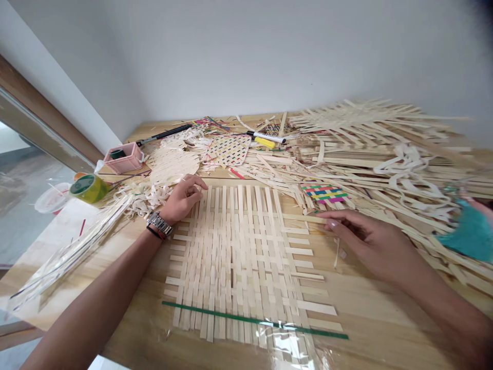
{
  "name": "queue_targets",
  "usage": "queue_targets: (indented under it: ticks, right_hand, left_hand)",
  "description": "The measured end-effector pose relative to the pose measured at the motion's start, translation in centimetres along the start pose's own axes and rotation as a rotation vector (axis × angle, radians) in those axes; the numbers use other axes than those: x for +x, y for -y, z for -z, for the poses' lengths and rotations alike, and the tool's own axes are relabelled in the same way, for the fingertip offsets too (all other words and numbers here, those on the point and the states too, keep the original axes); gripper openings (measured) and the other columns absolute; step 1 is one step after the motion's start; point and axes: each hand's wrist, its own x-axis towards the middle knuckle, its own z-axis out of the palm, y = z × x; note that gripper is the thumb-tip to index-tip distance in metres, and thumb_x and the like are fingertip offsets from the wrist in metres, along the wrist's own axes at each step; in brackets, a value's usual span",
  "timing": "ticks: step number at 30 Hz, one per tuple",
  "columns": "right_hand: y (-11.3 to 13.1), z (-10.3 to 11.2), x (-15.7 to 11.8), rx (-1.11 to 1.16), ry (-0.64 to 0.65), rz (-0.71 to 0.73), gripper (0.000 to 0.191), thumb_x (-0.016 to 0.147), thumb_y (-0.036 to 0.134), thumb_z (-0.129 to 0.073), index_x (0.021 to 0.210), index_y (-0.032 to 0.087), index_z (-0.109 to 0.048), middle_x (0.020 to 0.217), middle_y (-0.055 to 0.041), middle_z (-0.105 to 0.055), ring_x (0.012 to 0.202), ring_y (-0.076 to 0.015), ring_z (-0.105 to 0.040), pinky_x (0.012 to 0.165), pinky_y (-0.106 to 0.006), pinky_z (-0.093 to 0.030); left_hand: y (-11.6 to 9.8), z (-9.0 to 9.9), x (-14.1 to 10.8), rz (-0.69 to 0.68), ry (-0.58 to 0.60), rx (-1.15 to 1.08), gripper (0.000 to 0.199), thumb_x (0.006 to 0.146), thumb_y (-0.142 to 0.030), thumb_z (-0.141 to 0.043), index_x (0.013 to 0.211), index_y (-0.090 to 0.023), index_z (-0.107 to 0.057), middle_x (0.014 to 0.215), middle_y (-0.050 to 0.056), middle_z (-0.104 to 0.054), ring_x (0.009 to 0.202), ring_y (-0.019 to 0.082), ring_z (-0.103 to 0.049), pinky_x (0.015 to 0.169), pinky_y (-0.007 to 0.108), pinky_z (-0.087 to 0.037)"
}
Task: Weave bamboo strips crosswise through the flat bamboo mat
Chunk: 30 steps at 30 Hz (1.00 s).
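Observation:
A mat of pale woven bamboo strips (239,252) lies flat on the wooden table, its strip ends sticking out loose at the top and right. Across its lower part runs a thin green strip (254,320), with clear, shiny tape or film by it. My right hand (358,236) pinches the right end of a pale bamboo strip (300,218) that runs through the upper part of the mat. At the mat's upper left corner, my left hand (187,198) has its fingers curled in against the strip ends; what lies between them is hidden.
Loose bamboo strips (346,154) pile up at the back and right. A colourful woven piece (324,193), markers (265,139), a pink basket (124,158) and a yellow-green tape roll (89,188) lie around the mat. Someone's hand (479,205) and teal cloth (472,231) show at far right.

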Motion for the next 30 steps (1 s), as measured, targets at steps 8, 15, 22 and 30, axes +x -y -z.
queue_targets:
  ticks: [8,15,22,30]
  right_hand:
    - [-0.35,0.0,0.05,-0.016,0.011,0.005,0.057,0.085,0.07,-0.054,0.111,0.025,-0.08,0.1,-0.0062,-0.083,0.079,-0.0254,-0.071,0.064,-0.036,-0.049]
    - [-0.02,-0.02,0.08,-0.005,-0.01,0.032,0.055,0.085,0.068,-0.056,0.108,0.025,-0.08,0.099,-0.0064,-0.083,0.074,-0.0238,-0.07,0.062,-0.035,-0.049]
    - [0.18,0.06,-0.04,-0.004,-0.024,0.056,0.051,0.086,0.067,-0.058,0.106,0.025,-0.081,0.089,-0.0049,-0.082,0.063,-0.0207,-0.064,0.058,-0.033,-0.048]
    - [0.16,0.04,-0.06,-0.001,-0.003,0.018,0.058,0.085,0.071,-0.057,0.11,0.024,-0.08,0.101,-0.0072,-0.083,0.075,-0.0242,-0.069,0.064,-0.035,-0.048]
  left_hand:
    - [-0.07,0.02,-0.03,0.007,-0.002,-0.005,0.013,0.083,-0.019,-0.064,0.095,-0.018,-0.07,0.112,0.006,-0.06,0.063,0.01,-0.053,0.06,0.029,-0.044]
    - [-0.03,0.01,0.02,-0.003,0.003,0.011,0.015,0.083,-0.02,-0.064,0.096,-0.018,-0.07,0.113,0.006,-0.059,0.066,0.011,-0.056,0.063,0.03,-0.046]
    - [-0.17,0.06,0.02,-0.002,0.008,0.024,0.014,0.084,-0.021,-0.064,0.096,-0.019,-0.07,0.112,0.006,-0.062,0.067,0.012,-0.057,0.063,0.03,-0.047]
    - [-0.06,0.01,-0.04,0.005,0.003,0.006,0.014,0.084,-0.022,-0.066,0.096,-0.019,-0.07,0.114,0.006,-0.06,0.064,0.01,-0.052,0.061,0.029,-0.043]
